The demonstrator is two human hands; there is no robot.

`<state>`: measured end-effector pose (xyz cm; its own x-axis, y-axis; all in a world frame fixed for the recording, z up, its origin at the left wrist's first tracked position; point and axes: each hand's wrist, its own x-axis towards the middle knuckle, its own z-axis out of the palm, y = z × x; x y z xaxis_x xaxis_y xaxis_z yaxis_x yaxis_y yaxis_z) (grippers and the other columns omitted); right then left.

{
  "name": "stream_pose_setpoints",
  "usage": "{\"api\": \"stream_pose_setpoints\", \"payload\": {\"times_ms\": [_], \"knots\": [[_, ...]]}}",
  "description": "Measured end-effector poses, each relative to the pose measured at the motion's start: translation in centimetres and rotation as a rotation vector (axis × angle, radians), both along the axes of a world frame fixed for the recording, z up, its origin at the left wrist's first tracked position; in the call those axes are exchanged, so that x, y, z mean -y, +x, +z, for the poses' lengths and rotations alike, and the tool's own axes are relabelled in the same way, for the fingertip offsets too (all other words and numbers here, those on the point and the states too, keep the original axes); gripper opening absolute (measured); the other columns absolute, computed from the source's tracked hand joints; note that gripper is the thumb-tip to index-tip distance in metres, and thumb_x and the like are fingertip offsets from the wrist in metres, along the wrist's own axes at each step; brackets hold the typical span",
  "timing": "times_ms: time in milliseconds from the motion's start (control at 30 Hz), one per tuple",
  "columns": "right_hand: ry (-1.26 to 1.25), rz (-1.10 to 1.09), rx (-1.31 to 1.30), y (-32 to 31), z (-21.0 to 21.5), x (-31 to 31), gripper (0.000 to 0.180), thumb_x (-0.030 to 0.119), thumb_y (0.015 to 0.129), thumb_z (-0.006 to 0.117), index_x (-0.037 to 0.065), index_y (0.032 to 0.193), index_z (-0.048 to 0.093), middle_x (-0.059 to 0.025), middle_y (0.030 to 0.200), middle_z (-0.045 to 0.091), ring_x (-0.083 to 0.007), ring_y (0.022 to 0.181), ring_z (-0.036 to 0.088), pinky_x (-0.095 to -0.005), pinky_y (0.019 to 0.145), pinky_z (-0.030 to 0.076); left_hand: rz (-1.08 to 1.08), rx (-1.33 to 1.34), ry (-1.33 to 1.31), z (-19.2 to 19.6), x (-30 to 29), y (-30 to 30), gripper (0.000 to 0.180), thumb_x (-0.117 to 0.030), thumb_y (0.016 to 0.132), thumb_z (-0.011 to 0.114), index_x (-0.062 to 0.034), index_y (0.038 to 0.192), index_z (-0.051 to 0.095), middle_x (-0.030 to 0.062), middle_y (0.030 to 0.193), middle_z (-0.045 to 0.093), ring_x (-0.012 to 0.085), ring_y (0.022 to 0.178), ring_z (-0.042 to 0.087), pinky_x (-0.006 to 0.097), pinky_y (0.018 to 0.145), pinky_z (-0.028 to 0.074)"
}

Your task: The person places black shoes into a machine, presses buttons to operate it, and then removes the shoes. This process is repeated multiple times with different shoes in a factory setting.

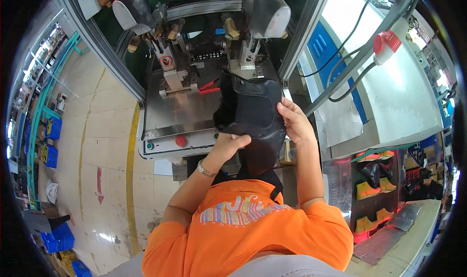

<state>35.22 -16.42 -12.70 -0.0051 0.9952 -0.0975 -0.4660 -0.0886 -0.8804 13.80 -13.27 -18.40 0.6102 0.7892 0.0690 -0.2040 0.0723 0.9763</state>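
Observation:
Both hands hold a black boot upper [256,112] in front of my body, above the front edge of a metal machine table [170,112]. My left hand [229,145] grips its lower left side, thumb pressed on the dark leather. On the other side, my right hand [296,122] pinches the right edge between thumb and fingers. A dark, fuzzy lining shows in the opening at the left of the boot upper. Under the upper, the fingers of my left hand are mostly hidden. A pair of red-handled pliers [209,88] lies on the table just beyond the upper.
Two metal clamping heads [174,72] [248,55] rise at the back of the machine. A red button [181,140] sits on its front panel. To the right stand a white bench [384,101] and a rack with yellow-and-orange boots [368,190]. Blue crates [58,238] stand far left.

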Motion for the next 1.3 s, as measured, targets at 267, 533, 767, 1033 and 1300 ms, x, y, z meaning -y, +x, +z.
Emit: {"api": "stream_pose_setpoints", "payload": {"times_ms": [267,533,767,1033,1300], "knots": [[0.266,0.371,-0.404,0.9,1.8,-2.0,0.052,0.015,0.075,0.070,-0.003,0.119,0.050,-0.0119,0.110,0.060,-0.0190,0.098,0.060,-0.0285,0.086,0.047,-0.268,0.367,-0.191,5.5,-3.8,0.8,0.043,-0.034,0.094,0.040,-0.0118,0.130,0.039,0.0056,0.124,0.048,0.0134,0.108,0.048,0.031,0.093,0.040],[0.405,0.097,0.215,4.5,11.8,-3.4,0.019,0.009,0.072,0.073,0.007,0.084,0.059,0.0019,0.078,0.062,-0.0064,0.071,0.057,-0.0186,0.066,0.044,-0.079,0.075,0.240,14.6,-9.1,0.3,0.017,-0.017,0.087,0.058,-0.0051,0.098,0.055,-0.0064,0.084,0.051,0.0035,0.080,0.047,0.019,0.070,0.039],[0.469,-0.244,0.300,4.6,17.8,-13.3,0.013,0.009,0.084,0.058,0.002,0.094,0.059,-0.0029,0.088,0.062,-0.0116,0.079,0.058,-0.0227,0.073,0.046,0.155,0.346,0.254,20.8,-17.9,6.0,0.017,-0.017,0.089,0.055,-0.0058,0.101,0.058,-0.0032,0.090,0.058,0.0059,0.084,0.053,0.021,0.073,0.042],[0.376,-0.176,0.047,6.0,14.6,-18.0,0.016,0.009,0.087,0.053,0.002,0.100,0.056,-0.0052,0.087,0.064,-0.0146,0.075,0.061,-0.0266,0.068,0.051,0.176,0.286,-0.012,19.0,-19.9,7.5,0.017,-0.023,0.086,0.060,-0.0082,0.094,0.060,-0.0014,0.092,0.061,0.0088,0.085,0.054,0.024,0.074,0.043],[0.396,0.325,-0.317,3.4,1.4,-10.5,0.063,0.035,0.077,0.068,0.002,0.125,0.045,-0.0108,0.123,0.053,-0.0210,0.114,0.050,-0.0351,0.097,0.038,0.056,-0.167,0.202,14.1,-13.7,4.2,0.019,-0.035,0.085,0.059,-0.0179,0.091,0.057,-0.0094,0.081,0.051,0.0013,0.071,0.041,0.019,0.062,0.032]]}}
